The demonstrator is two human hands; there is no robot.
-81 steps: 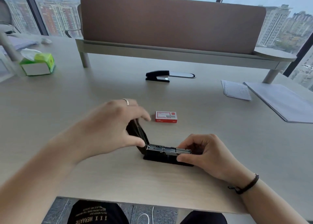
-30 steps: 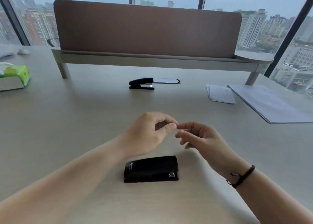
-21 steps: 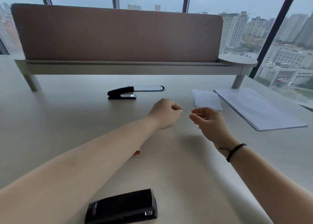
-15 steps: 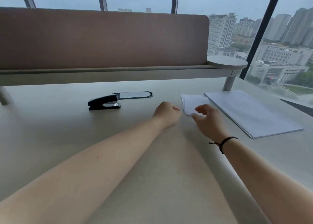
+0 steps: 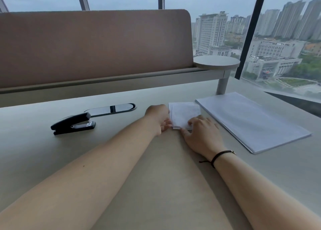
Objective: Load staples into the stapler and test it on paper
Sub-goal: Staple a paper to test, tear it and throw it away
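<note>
since half a second ago both hands have reached further out and now touch the small folded paper (image 5: 185, 114), where before they were just short of it; the view has also swung right, so the small black stapler and red staple box seen earlier near the body are out of frame. the left hand (image 5: 159, 118) lies against the paper's left edge, its fingers (image 5: 165, 123) curled down by the near left corner; whether they pinch the sheet or only press it i cannot tell. the right hand (image 5: 202, 133) rests over the near right corner, fingers (image 5: 192, 123) bent onto the top of the paper and the thumb along its near edge, looking closed lightly on that corner. a dark cord bracelet (image 5: 218, 156) sits on the right wrist. the paper lies flat on the table (image 5: 156, 186), just beside a larger stack of white sheets (image 5: 250, 120) to its right. to the left, well apart from the hands, a long black stapler (image 5: 73, 123) sits closed on the table, near an oval cable port (image 5: 112, 109). behind runs a brown divider panel (image 5: 95, 47).
</note>
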